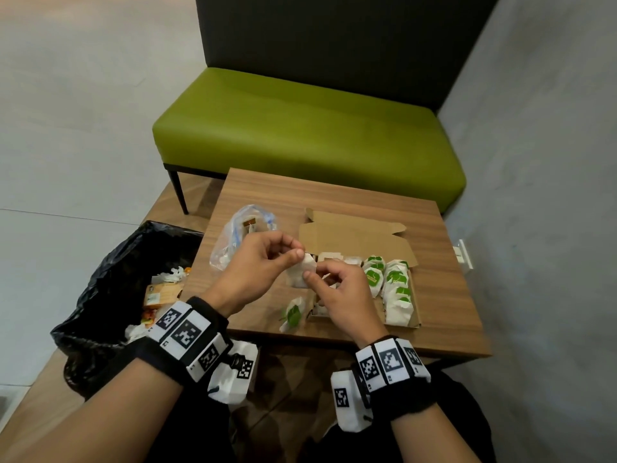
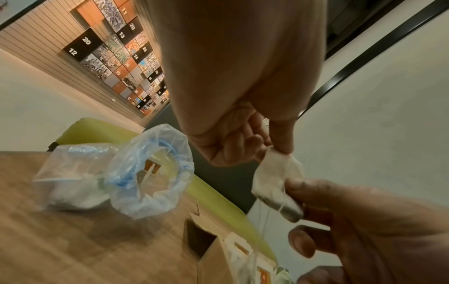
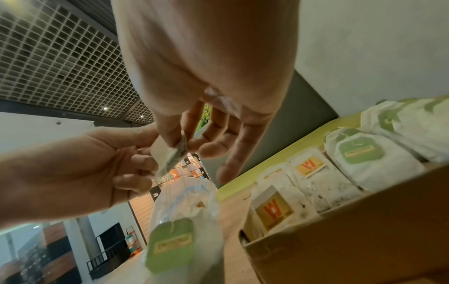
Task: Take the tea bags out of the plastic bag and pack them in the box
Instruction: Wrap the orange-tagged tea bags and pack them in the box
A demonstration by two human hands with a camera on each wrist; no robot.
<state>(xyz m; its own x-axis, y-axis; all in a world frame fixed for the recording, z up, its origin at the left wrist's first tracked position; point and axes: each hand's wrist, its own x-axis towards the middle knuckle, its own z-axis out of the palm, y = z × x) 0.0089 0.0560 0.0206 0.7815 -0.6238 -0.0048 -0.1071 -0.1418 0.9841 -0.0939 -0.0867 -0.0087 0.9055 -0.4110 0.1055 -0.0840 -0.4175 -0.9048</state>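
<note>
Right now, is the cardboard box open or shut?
Open: the cardboard box has its lid flap folded back, with rows of tea bags exposed inside.
</note>
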